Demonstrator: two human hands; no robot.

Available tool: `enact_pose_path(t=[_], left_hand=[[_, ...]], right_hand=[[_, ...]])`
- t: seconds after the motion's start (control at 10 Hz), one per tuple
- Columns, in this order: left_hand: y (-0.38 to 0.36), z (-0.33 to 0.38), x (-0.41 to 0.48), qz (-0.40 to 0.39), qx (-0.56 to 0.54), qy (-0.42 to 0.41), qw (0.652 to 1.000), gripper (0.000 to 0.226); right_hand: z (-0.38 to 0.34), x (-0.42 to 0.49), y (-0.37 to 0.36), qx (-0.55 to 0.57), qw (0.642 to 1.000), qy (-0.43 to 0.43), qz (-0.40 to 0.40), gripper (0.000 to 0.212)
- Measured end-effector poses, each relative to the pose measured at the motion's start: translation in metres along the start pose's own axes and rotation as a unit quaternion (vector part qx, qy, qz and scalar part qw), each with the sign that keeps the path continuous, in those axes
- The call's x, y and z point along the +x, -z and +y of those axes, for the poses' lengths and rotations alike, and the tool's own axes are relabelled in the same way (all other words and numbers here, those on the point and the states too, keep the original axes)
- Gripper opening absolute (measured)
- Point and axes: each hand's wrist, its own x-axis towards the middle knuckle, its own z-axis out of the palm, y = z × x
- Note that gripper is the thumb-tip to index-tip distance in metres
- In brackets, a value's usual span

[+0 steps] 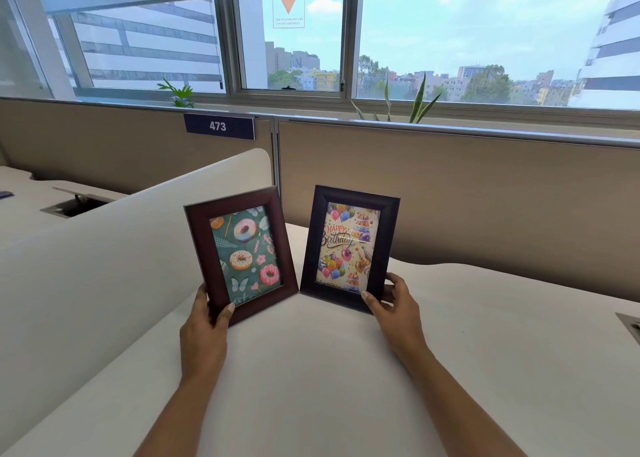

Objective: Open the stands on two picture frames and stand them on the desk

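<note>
Fingers (230, 307) of left hand (204, 332) clamp donut frame (240, 254); right hand (393, 304) clamps birthday frame (349, 247). Both upright mid-desk (311, 370), bottom corners touching. Stands hidden; check before letting go.

2 upright frames: donut frame (240, 254), birthday frame (349, 247).

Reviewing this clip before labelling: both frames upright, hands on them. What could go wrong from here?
1. The stands are hidden behind, so either frame might topple on release.
2. The reddish-brown wooden donut-print frame leans toward the black birthday-print frame; their lower corners nearly touch, so one falling could knock the other.
3. The left hand and right hand grip only bottom corners.
</note>
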Motion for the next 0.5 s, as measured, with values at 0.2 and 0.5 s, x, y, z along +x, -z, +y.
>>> enact_pose_path(t=[0.2, 0.5], left_hand=[[-0.003, 0.004, -0.002, 0.001, 0.028, 0.011, 1.000, 0.060], [-0.002, 0.011, -0.010, 0.001, 0.132, 0.018, 0.991, 0.068]], right_hand=[[0.003, 0.000, -0.006, -0.049, 0.999, -0.013, 0.012, 0.063], [0.003, -0.017, -0.009, -0.264, 0.964, -0.035, -0.001, 0.090]])
